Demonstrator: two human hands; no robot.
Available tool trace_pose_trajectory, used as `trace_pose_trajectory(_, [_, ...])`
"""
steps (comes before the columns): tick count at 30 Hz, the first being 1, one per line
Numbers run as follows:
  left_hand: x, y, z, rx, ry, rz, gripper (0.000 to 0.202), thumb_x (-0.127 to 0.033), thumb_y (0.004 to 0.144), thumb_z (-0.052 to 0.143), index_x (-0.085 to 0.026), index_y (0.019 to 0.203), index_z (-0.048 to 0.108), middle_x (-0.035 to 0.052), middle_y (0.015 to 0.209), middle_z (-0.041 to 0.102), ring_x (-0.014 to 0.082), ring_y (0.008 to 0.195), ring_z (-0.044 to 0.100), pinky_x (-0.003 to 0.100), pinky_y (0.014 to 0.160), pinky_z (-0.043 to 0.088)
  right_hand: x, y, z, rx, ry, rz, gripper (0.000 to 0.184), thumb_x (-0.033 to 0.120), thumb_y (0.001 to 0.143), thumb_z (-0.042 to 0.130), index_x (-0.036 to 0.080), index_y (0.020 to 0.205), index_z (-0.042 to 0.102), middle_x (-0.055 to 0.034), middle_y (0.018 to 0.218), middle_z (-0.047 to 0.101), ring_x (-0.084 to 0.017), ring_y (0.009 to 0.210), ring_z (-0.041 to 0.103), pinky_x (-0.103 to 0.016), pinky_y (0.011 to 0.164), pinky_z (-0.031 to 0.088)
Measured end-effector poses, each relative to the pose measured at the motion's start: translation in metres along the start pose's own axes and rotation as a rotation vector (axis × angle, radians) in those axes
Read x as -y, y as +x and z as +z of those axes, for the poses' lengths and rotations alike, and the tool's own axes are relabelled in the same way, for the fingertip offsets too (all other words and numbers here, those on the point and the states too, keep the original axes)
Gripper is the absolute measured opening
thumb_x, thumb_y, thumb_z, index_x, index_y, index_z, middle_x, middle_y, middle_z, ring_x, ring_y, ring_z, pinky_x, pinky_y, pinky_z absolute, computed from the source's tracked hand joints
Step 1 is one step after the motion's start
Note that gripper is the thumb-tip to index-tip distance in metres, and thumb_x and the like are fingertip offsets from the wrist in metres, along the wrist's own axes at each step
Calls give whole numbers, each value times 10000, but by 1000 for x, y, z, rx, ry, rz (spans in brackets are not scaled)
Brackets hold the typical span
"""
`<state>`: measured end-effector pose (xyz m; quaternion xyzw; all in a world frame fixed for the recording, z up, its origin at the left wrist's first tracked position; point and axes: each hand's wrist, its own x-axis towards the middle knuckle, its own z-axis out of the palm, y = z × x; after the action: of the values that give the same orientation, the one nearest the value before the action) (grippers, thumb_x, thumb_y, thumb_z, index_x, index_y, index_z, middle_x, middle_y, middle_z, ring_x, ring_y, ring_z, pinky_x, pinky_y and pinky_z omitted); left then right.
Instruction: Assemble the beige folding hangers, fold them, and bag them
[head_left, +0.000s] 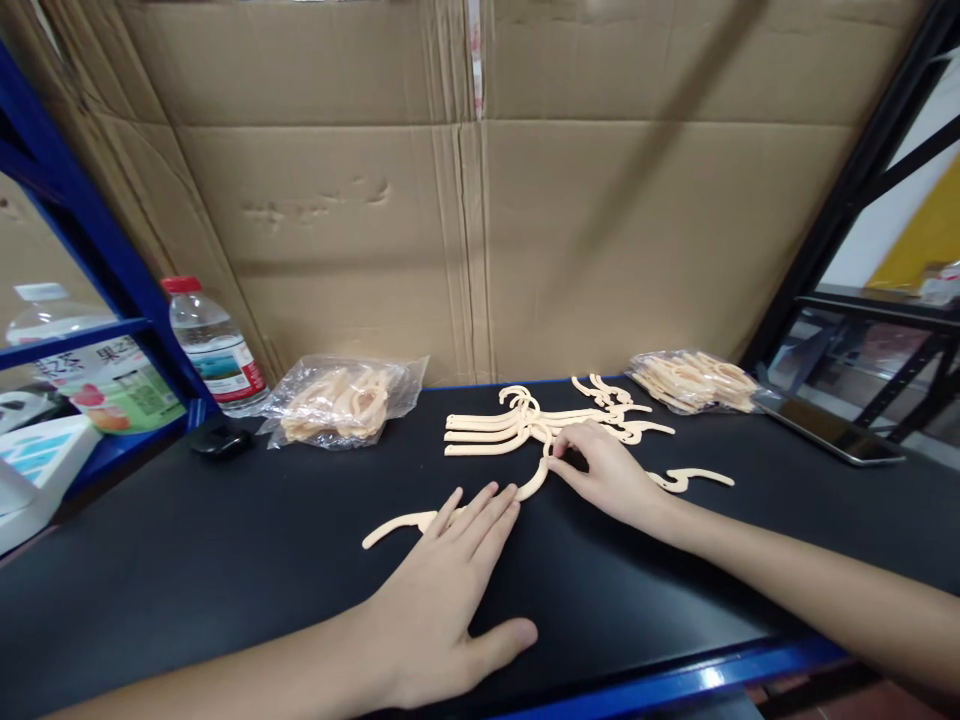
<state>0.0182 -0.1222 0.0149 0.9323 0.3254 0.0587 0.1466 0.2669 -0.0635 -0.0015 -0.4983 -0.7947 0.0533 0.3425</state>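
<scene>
On the black table, my left hand (446, 585) lies flat with its fingers stretched over a cream folding hanger (394, 526), hiding its middle. The curved hook (534, 484) of that hanger seems to come out past my fingertips. My right hand (604, 468) is closed, thumb and index finger pinching the hook's upper end. Behind it lies a row of similar cream hangers (484, 436), with arms to the left and hooks towards the back. Another cream hanger piece (701, 474) shows to the right, partly behind my right wrist.
Clear bags of cream hanger parts lie at the back left (349, 405) and back right (690, 380). A red-capped water bottle (217, 345), a black mouse (220, 438) and a tablet-like device (832, 428) stand around. Cardboard (337, 230) walls the back.
</scene>
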Motion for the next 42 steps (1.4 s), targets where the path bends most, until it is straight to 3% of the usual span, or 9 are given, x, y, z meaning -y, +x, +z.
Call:
trace_pose_trajectory(4, [1,-1,0,-26,17,-1,807,-542,871,497,-192,1496,126,113,1552,140,341,1417,130,614,1129,117,-20,7,-1,3,-153,-155,249,182,923,375,170,1067,579,-122,1120,621,-268,1122,528,-461,949,427])
trace_pose_trajectory(6, [1,-2,1,-40,12,-6,808,-536,864,514,-188,1493,145,117,1548,160,352,1412,142,622,1126,122,-35,14,0,115,-205,-179,372,196,933,344,129,1263,502,-155,1344,504,-293,1304,391,-503,1050,346])
trace_pose_trajectory(9, [0,-4,2,-65,-9,3,794,-506,863,533,-204,1492,156,112,1546,177,361,1407,150,626,1121,152,-55,24,4,281,-232,-127,479,282,938,366,90,1374,415,-175,1450,391,-314,1371,298,-514,1088,311])
trace_pose_trajectory(13, [-2,-5,1,-51,-11,-3,780,-485,870,527,-193,1492,159,112,1548,166,356,1411,131,608,1123,188,-67,36,13,290,-233,-117,487,327,936,379,90,1355,454,-181,1409,448,-315,1341,360,-493,1085,333])
trace_pose_trajectory(22, [6,3,-4,-16,90,-14,811,-543,864,497,-147,1489,163,128,1548,180,329,1423,111,574,1142,146,-65,53,27,178,-177,-120,356,220,886,444,129,1200,584,-169,1256,585,-325,1247,472,-506,1031,388])
trace_pose_trajectory(25, [13,6,-6,-14,104,-2,802,-543,863,499,-147,1484,181,119,1543,211,322,1424,120,562,1150,130,-62,47,10,106,-135,-111,378,238,900,427,113,1236,547,-178,1302,543,-310,1266,445,-504,1043,361])
trace_pose_trajectory(28, [20,9,-8,-21,110,23,795,-555,867,488,-161,1485,180,113,1542,222,325,1423,128,566,1148,123,-66,35,-21,74,-90,-121,321,260,909,423,141,1151,599,-144,1182,620,-267,1121,553,-451,969,422])
trace_pose_trajectory(33, [28,13,-9,-42,100,38,788,-581,862,487,-202,1485,189,97,1540,234,334,1419,143,577,1143,109,-83,11,-64,278,56,-144,241,395,823,615,169,846,696,-51,783,686,-179,707,615,-299,666,483])
trace_pose_trajectory(42, [27,17,-8,-25,130,6,755,-553,891,455,-234,1495,132,91,1555,166,329,1420,140,581,1128,149,-80,5,-70,423,77,-129,273,421,792,639,163,745,715,-30,681,649,-136,600,529,-251,562,394])
